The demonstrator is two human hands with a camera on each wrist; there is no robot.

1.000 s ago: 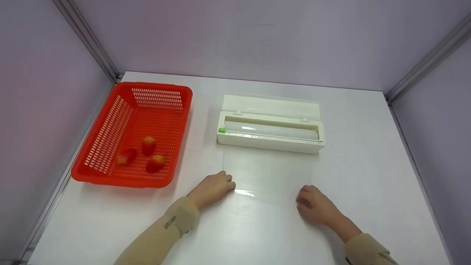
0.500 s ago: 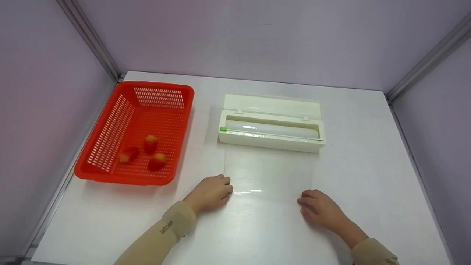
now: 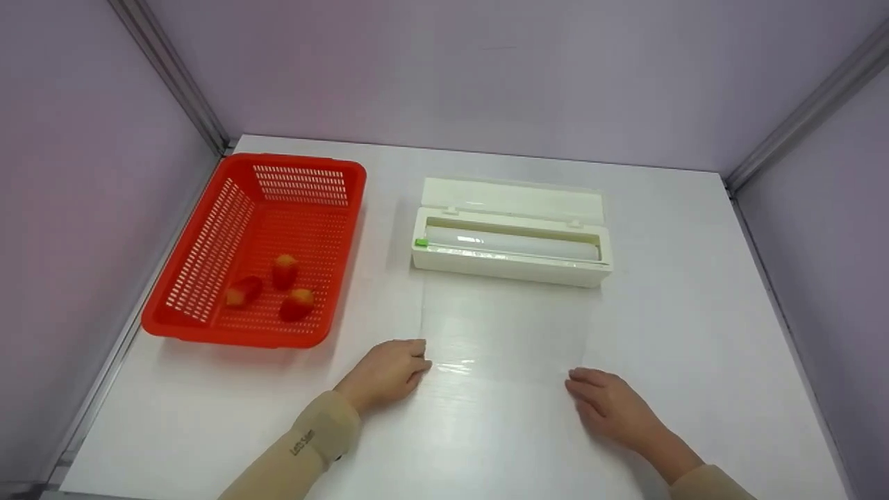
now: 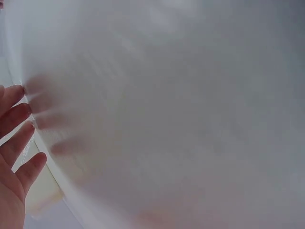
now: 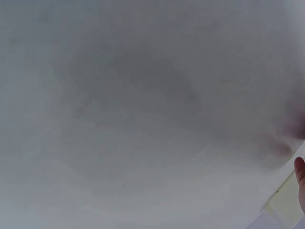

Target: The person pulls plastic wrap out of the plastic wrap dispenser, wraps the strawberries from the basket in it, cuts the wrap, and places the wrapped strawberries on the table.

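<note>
A clear sheet of cling film lies on the white table, running toward me from a white cling film dispenser. The film roll sits inside, its lid folded back. My left hand has its fingertips at the film's near left corner; in the left wrist view its fingers are extended, several tips on the glossy surface and the thumb apart. At the near right corner, my right hand rests with fairly straight fingers. Only its edge, including a thumb, shows in the right wrist view.
A red plastic basket stands at the left, with three red-and-yellow fruits in it. A green slider sits at the left end of the dispenser's cutting rail. Pale walls enclose the table at the back and sides.
Both hands have moved toward me and slightly apart along the film's near corners. The right hand's fingers have straightened. The dispenser and basket stay in place.
</note>
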